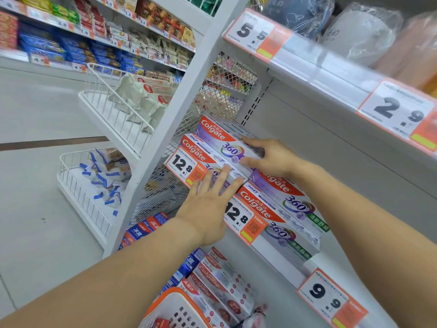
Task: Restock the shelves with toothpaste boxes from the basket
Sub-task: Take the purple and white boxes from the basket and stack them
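Top toothpaste box (227, 144) under right hand (272, 157), left hand (210, 202) flat against stack.

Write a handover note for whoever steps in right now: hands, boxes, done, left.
Left hand: fingers straight, pressing the front of the lower purple Colgate box at the shelf edge.
Right hand: thumb and fingers pinch the end of the top purple Colgate box.
Both boxes are stacked at the left end of the middle shelf; a second stack lies to their right.
Basket below; its contents are barely visible.
Left: square the stack, then check the basket for more.
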### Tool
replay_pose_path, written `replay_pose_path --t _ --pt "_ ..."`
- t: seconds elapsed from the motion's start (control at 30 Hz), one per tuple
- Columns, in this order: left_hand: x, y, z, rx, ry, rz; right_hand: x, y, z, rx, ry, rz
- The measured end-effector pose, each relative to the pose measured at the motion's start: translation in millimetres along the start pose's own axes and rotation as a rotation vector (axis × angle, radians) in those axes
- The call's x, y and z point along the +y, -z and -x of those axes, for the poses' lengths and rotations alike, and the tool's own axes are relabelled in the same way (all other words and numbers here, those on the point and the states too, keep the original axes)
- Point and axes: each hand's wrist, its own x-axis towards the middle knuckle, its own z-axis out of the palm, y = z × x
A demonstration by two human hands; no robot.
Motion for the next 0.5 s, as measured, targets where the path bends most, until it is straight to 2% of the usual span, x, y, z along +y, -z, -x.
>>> replay_pose_path --t 0.1,0.17,0.27,0.3,0.37,0.43,0.5 --pt "1 0 1 0.008 -0.013 0.017 -1 1 3 -0.054 -0.009 0.003" --pt "-1 0 3 0.123 -0.037 0.098 -4 4 12 -0.019 -0.001 -0.062" --pt "-2 9 9 0.4 -0.029 0.315 -7 17 49 0.257 0.001 -0.201" --pt "-1 13 13 0.421 -0.031 0.358 -10 18 70 0.352 0.01 -0.258" --pt "1 14 24 0.324 -0.052 0.39 -17 10 115 0.431 0.042 -0.399" --pt "4 5 38 0.149 -0.101 0.339 -23 -14 160 0.355 0.081 -0.522" --pt "5 -8 51 -0.022 -0.149 0.267 -19 -48 197 0.209 0.104 -0.595"
